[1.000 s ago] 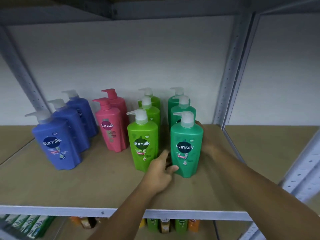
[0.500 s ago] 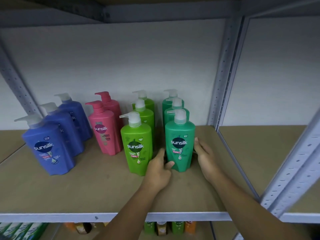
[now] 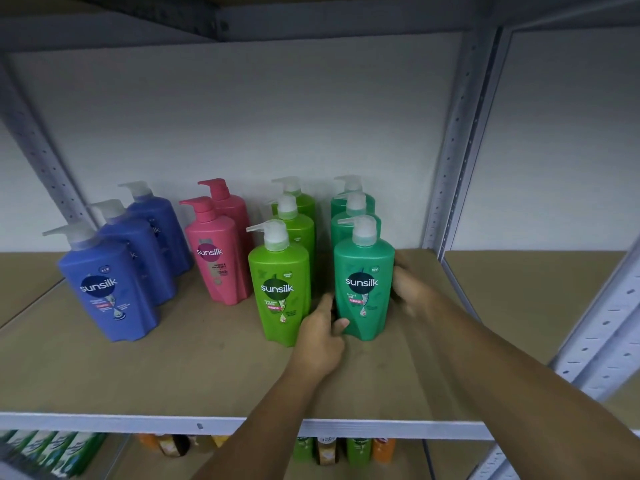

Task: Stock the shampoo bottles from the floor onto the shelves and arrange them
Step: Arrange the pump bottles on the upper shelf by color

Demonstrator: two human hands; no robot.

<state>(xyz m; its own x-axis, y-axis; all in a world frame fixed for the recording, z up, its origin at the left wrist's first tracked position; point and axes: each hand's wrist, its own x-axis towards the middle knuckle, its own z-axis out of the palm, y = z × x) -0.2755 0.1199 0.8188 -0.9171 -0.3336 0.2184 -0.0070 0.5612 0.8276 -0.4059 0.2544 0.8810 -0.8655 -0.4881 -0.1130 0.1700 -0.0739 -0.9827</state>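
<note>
The front teal bottle [image 3: 363, 282] stands upright on the shelf [image 3: 173, 368], between the two hands. The left hand [image 3: 320, 336] grips its lower left edge, thumb on the front. The right hand [image 3: 414, 294] lies against its right flank (blurred, so I cannot tell its grip). Just left of the left hand stands a lime bottle [image 3: 280, 289].

Arms reach forward; left hand [image 3: 320, 336] grips the teal bottle [image 3: 363, 258], blurred right hand [image 3: 412, 292] alongside.
</note>
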